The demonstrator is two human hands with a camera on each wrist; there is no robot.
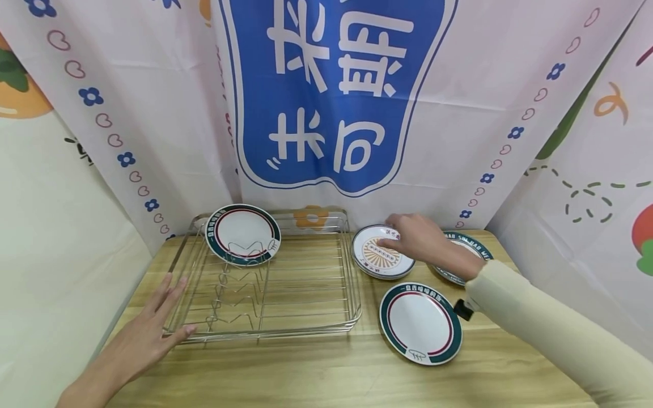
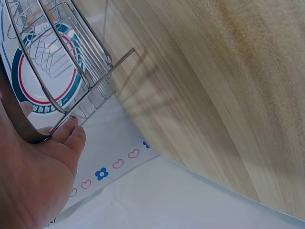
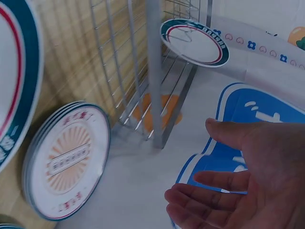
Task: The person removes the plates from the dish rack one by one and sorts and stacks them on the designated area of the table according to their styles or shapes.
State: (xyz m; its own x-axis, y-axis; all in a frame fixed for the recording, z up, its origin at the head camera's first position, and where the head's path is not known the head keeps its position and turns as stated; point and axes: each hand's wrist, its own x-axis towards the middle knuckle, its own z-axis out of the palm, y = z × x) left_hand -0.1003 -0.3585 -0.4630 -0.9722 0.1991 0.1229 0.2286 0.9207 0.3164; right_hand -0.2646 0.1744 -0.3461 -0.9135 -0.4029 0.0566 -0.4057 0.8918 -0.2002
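My left hand (image 1: 138,334) is at the front left corner of a wire dish rack (image 1: 306,330), its fingers spread along the side and the thumb by the front rail. In the left wrist view, its fingertips overlap the rack's corner wires. A green-rimmed plate (image 1: 242,232) leans in the rack's back left part. My right hand (image 1: 420,241) hovers over a stack of small white plates (image 1: 373,255) with an orange sunburst print. Its fingers are loosely bent and hold nothing; the right wrist view shows a gap between hand and stack.
Another green-rimmed plate (image 1: 420,323) lies on the wooden table (image 1: 326,368) in front of the small plates. Behind the right forearm, more green-rimmed dishware (image 1: 474,243) is partly hidden. A printed cloth (image 1: 326,113) hangs along the table's back edge.
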